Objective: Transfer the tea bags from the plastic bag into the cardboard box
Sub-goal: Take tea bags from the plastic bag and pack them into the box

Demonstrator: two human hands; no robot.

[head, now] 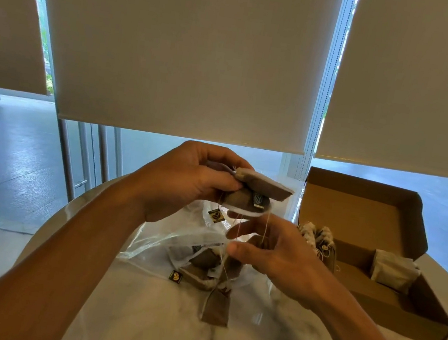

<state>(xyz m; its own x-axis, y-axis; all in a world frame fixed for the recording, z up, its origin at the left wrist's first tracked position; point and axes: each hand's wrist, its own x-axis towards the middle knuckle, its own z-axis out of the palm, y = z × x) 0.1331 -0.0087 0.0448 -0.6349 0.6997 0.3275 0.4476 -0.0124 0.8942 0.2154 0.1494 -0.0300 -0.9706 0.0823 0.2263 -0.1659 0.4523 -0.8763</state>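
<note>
Mid-transfer: a few tea bags (254, 192) are gripped in the left hand (186, 182) above the plastic bag (177, 245) on the worktop (139, 316). Their strings (265, 230) are pinched by the right hand (276, 258), likely being untangled. Next, the freed bags need carrying right into the cardboard box (378, 249).

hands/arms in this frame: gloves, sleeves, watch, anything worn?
Nothing worn that shows. The left hand and right hand are bare, no gloves, and no rings visible on the fingers in view. Both forearms are bare from wrist to the frame's bottom edge: no sleeves, watch, bracelet or markings. Upper arms are out of frame, so a short sleeve higher up cannot be ruled out.
</note>
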